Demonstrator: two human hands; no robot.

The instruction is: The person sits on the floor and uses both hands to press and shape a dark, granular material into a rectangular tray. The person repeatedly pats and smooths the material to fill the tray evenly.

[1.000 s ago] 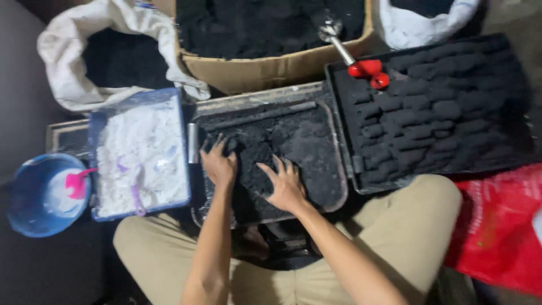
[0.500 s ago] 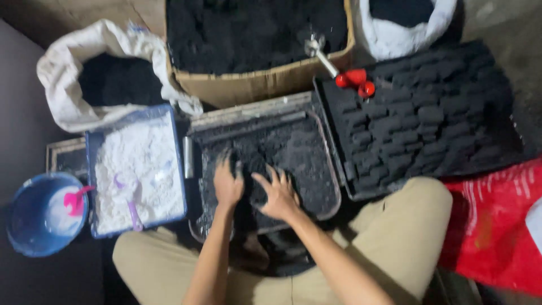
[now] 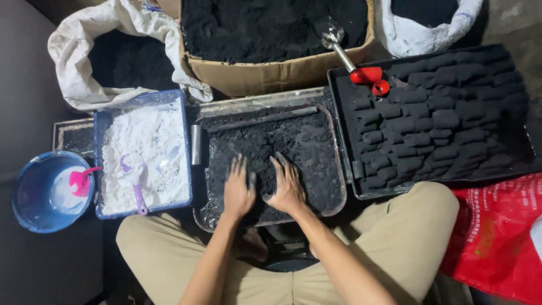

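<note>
Your floor point(image 3: 34, 68) is dark and bare at left | on it: blue bucket point(image 3: 28, 212), blue tub of white powder point(image 3: 104, 127), metal tray of black mix point(image 3: 333, 197), cardboard box point(image 3: 271, 76), black tray of briquettes point(image 3: 344, 85), white sacks point(image 3: 73, 45), red bag point(image 3: 502, 237)

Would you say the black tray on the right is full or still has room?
Nearly full: the black tray holds rows of dark pressed blocks across almost its whole surface, with bare strips only along its edges.

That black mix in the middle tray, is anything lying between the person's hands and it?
Nothing visible does. The left hand and the right hand both lie palm down, fingers spread, straight on the black mix in the metal tray. No tool or cover sits over it.
</note>
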